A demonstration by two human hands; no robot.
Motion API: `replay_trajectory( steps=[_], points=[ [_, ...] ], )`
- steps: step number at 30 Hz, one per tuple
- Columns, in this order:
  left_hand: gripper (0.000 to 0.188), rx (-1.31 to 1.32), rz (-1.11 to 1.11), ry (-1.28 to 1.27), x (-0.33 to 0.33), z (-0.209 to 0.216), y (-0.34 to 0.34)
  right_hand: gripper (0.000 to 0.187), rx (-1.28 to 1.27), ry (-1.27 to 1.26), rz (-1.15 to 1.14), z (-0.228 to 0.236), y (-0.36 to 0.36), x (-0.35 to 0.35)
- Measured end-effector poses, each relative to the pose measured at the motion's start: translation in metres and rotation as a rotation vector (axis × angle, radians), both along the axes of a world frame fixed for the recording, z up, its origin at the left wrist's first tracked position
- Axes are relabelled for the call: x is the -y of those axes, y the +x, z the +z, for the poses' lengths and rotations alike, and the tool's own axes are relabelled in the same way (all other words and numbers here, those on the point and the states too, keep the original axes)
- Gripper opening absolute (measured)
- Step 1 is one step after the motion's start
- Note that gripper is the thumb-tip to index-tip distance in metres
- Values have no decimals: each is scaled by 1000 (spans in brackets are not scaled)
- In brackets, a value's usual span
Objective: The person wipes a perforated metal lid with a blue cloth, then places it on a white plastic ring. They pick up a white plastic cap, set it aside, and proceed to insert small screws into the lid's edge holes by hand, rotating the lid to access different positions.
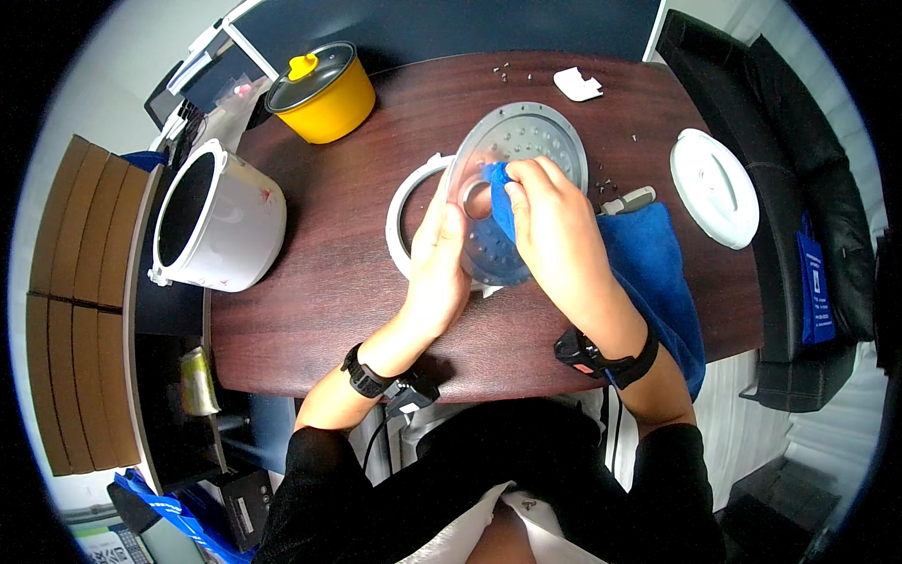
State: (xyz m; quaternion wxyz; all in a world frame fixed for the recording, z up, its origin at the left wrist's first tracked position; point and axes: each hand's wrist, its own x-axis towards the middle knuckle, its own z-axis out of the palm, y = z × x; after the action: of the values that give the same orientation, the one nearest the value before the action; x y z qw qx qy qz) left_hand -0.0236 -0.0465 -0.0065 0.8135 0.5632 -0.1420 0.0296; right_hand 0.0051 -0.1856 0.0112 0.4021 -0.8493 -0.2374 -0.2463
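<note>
A round metal plate [537, 132] with dimples and a hole at its middle is held tilted above the table. My left hand [440, 252] grips it at the left rim, with the fingers behind it mostly hidden. A small blue cloth [504, 205] is pinched in my right hand [556, 221] and touches the plate beside its hole. Below, partly covered by the plate and my left hand, a white ring [398, 221] lies on the table. By my right forearm lie a larger blue towel [648, 246] and a screwdriver [631, 200] with a pale handle.
A white cooker body [242, 221] stands at the left of the table [329, 329], with a yellow lidded pot [331, 101] behind it. At the right lies a white oval lid [716, 190]. Small screws and a white piece [576, 85] lie toward the back. A black sofa [813, 141] stands beyond.
</note>
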Motion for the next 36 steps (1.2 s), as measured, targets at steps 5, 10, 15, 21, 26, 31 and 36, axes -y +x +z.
replay_trajectory(
  steps=[5, 10, 15, 21, 26, 31, 36],
  points=[
    [60, -129, 64, -105, -13, -3, 3, 14, -52, -147, 85, -6, -7, -7],
    [52, -101, 134, -88, -10, -9, 7, 17, -25, -150, 232, -4, -13, -13],
    [51, -100, 130, -92, -6, -5, 5, 17, -9, -35, 306, -6, -18, -18],
    [52, -60, 211, -91, -19, 2, 10, 18, -68, -105, 288, -11, -11, -12],
    [52, -39, 322, -136, -34, 16, 14, 9, -99, -35, 30, -15, 10, 4],
    [50, -44, 355, -137, -42, 10, 15, 12, -66, -139, -13, -11, 14, 3],
    [49, -136, 317, -258, -32, 1, 18, 9, -120, -171, 275, -17, -14, -25]
  ],
)
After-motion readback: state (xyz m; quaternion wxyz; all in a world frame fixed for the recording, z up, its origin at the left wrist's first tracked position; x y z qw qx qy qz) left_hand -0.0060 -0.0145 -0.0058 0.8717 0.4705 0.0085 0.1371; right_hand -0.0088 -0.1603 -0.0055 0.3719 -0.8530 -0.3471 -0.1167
